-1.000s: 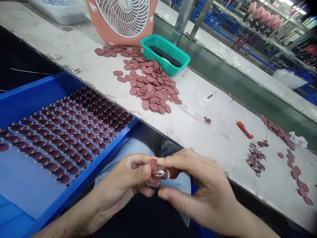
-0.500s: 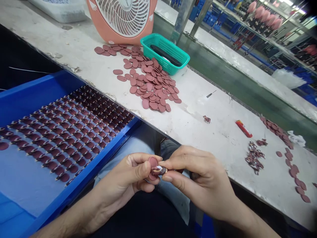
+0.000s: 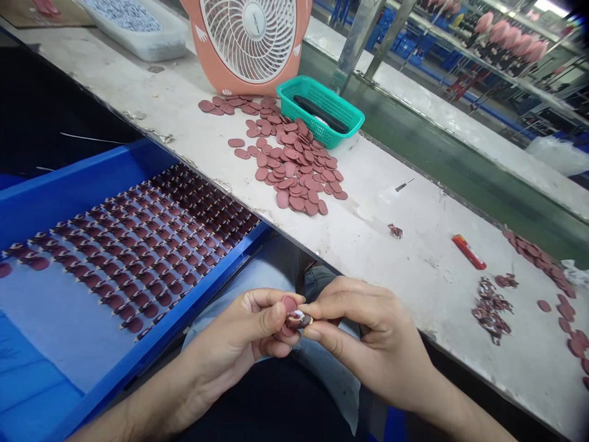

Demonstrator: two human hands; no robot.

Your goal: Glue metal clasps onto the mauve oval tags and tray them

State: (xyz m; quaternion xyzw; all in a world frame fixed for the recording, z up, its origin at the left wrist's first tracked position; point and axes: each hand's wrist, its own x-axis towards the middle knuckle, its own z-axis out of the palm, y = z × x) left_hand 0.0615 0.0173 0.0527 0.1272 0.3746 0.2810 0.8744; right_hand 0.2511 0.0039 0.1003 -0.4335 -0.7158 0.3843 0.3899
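Left hand (image 3: 239,337) and right hand (image 3: 368,337) both pinch a small maroon oval piece (image 3: 291,313) between fingertips, over the lap, just below the worktop (image 3: 391,202) edge, beside the blue tray (image 3: 151,344).

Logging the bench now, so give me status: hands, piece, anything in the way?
Left hand and right hand both pinching one small maroon oval piece over the lap. Blue tray of finished rows at left. Nothing between hands and piece.

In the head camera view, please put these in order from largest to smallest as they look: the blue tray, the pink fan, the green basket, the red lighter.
1. blue tray, nearest the camera
2. pink fan, partly cut off
3. green basket
4. red lighter
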